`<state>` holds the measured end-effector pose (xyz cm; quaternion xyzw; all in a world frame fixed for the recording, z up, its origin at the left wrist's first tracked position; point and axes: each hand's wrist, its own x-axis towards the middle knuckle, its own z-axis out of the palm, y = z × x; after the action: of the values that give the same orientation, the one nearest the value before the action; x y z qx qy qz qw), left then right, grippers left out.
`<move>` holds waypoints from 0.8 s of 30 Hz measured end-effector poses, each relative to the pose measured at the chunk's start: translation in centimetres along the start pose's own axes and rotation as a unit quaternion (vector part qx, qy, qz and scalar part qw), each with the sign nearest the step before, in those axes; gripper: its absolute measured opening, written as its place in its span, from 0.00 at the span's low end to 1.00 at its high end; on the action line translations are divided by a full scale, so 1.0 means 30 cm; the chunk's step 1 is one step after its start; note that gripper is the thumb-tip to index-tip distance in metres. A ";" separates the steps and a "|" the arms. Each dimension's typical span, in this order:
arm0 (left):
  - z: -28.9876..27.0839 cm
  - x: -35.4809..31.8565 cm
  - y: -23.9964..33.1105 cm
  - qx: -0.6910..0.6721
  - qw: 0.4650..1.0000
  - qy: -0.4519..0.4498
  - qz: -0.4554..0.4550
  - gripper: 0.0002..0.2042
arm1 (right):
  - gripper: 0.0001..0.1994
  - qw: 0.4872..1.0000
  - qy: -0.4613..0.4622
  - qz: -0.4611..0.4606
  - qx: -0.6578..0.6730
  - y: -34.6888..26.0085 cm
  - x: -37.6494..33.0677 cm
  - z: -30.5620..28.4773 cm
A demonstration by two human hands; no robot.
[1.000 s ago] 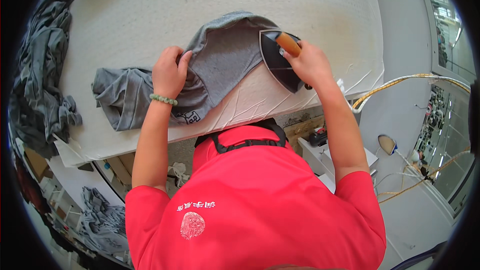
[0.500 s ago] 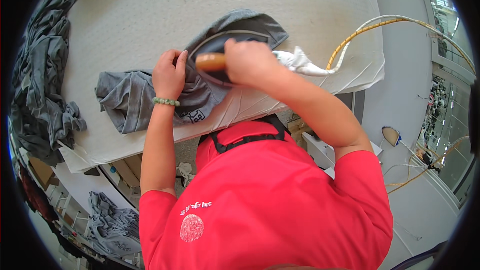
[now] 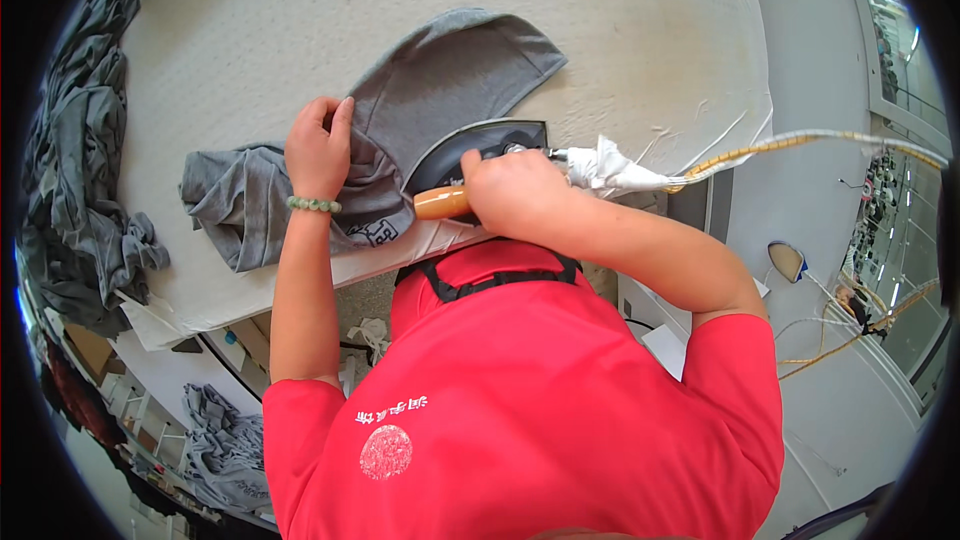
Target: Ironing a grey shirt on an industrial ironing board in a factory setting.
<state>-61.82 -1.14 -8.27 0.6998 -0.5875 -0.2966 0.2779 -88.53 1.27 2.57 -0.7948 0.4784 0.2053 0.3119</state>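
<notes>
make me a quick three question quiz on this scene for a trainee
1. Which hand holds the iron by its orange-brown handle?
2. True or false: the green bead bracelet is on the right wrist.
3. Fill in the colour: the left hand touches the ____ garment.

Key:
1. The right hand.
2. False; the bracelet is on the left wrist.
3. Grey.

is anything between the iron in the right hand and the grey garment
Nothing visible stands between the iron in the right hand and the grey garment; they overlap in view. The left hand is at the garment, left of the iron, not between them.
</notes>
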 end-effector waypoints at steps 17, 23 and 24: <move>0.394 -0.192 0.439 0.192 0.943 -0.032 0.270 0.18 | 0.21 0.937 0.224 0.264 0.053 1.020 -0.237 -0.119; 0.547 -0.064 0.523 0.372 0.906 -0.139 0.146 0.16 | 0.20 0.928 0.240 0.276 0.076 1.245 -0.237 -0.142; 0.536 -0.032 0.536 0.362 0.907 -0.170 0.133 0.14 | 0.20 0.926 0.243 0.278 0.075 1.263 -0.233 -0.147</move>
<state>-84.44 -3.35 -7.08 0.6069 -0.7803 -0.1382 -0.0618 -125.28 -10.54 -1.22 -0.6299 0.7551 0.0474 0.1752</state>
